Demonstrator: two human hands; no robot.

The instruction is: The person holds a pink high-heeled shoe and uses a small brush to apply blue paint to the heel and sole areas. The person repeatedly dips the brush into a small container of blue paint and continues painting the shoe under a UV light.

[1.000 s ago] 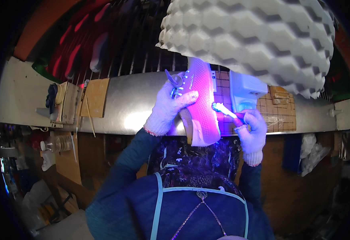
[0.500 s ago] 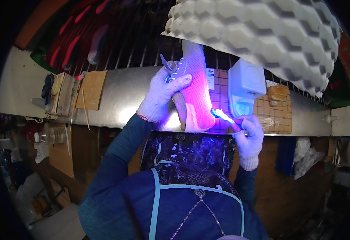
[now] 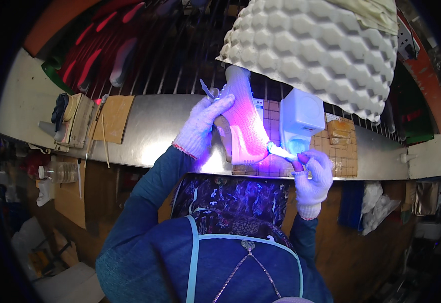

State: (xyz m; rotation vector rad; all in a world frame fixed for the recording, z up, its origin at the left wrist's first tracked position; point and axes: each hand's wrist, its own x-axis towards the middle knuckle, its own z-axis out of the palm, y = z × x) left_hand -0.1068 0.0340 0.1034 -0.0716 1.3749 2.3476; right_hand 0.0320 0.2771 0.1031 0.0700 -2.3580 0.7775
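With our gloved left hand (image 3: 200, 126) we grip a knit shoe (image 3: 248, 121) by its laced side, holding it aslant over the front of the metal desk (image 3: 157, 126), its far end at the edge of the bumpy white foam sheet (image 3: 311, 55) and its heel toward us. Our gloved right hand (image 3: 313, 174) pinches a small brush (image 3: 282, 152) whose brightly lit tip is at the heel's right edge. Just beyond the brush we see a white plastic container (image 3: 302, 113) standing on lined cardboard (image 3: 339, 156), with a brown board (image 3: 117, 117) lying well off to our left.
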